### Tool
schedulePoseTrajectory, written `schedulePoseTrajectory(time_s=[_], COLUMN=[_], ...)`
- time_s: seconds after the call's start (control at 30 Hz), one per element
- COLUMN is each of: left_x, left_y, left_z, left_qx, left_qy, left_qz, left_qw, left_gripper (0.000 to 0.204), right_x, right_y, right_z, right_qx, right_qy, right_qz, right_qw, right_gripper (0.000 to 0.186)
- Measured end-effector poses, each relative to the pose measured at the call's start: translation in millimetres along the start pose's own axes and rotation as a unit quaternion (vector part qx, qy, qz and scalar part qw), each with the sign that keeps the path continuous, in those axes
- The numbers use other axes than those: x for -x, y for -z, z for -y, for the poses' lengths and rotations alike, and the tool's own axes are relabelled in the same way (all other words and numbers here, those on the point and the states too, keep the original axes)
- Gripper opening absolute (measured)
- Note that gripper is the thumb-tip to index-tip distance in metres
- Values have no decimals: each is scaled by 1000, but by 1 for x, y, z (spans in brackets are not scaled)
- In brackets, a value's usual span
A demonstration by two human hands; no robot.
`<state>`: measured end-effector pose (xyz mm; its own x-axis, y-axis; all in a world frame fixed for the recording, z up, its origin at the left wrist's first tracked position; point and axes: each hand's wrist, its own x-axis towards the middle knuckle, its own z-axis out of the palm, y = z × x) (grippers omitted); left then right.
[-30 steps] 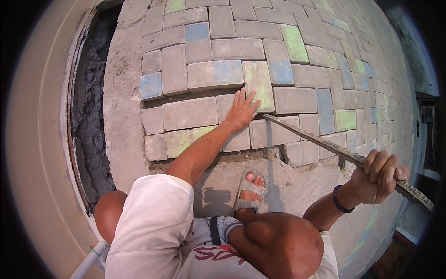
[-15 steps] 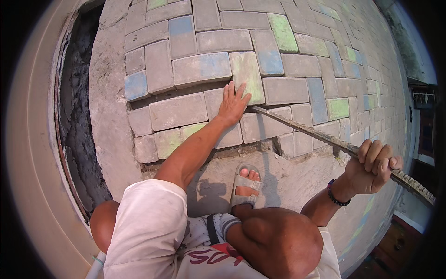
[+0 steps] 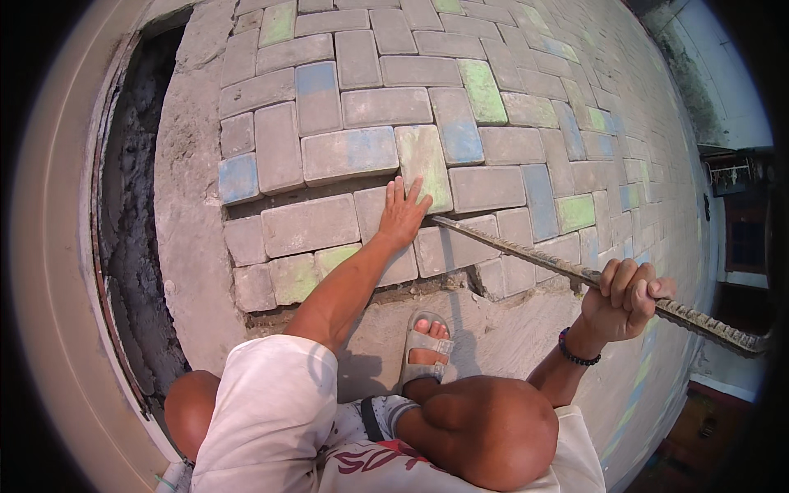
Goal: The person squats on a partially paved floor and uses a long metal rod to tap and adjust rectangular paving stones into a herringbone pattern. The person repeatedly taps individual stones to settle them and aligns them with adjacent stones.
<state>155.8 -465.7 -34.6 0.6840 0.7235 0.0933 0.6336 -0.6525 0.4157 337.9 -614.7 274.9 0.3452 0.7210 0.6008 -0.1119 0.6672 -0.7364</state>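
Observation:
My left hand [image 3: 403, 215] rests palm down, its fingers spread over the lower left part of a green-tinted paving block [image 3: 424, 164]. Wrapped around a ribbed steel bar [image 3: 526, 253] is my right hand [image 3: 626, 297], a beaded bracelet at its wrist. The bar slants from the right, and its tip meets the lower edge of the green-tinted block, just beside my left hand. How far the tip goes under the block is hidden. To the left, a blue-tinted block [image 3: 349, 153] stands raised above a dark gap [image 3: 316, 191], with a lower row of grey blocks [image 3: 308, 223] in front.
A deep trench [image 3: 136, 189] runs along the left, beside a rough concrete strip [image 3: 189, 148]. Interlocking pavers stretch away to the far right. My sandalled foot [image 3: 427, 345] stands on bare concrete below the broken paver edge [image 3: 378, 292]. Dark furniture-like objects [image 3: 744, 222] line the right rim.
The view has shifted, so the pavers sit lower in the picture. My right hand and the bar's outer end appear slightly higher relative to its tip. Left hand and tip keep their places at the block.

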Motion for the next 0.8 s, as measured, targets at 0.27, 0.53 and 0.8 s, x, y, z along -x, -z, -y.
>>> schedulePoseTrajectory(time_s=[0.27, 0.53, 0.8], left_x=[2, 0, -16], left_y=[0, 3, 5], left_z=[-2, 1, -37], left_qx=[7, -7, 0], left_qy=[-1, 6, 38], left_qz=[14, 23, 35], left_qw=[1000, 1000, 999], left_gripper=[36, 35, 55], right_x=[-60, -98, -46], right_y=[21, 59, 64], right_z=[43, 18, 46], right_qx=[35, 38, 60], right_qy=[-8, -28, 41], right_qz=[-7, 31, 5], right_qw=[999, 998, 997], right_gripper=[18, 18, 17])
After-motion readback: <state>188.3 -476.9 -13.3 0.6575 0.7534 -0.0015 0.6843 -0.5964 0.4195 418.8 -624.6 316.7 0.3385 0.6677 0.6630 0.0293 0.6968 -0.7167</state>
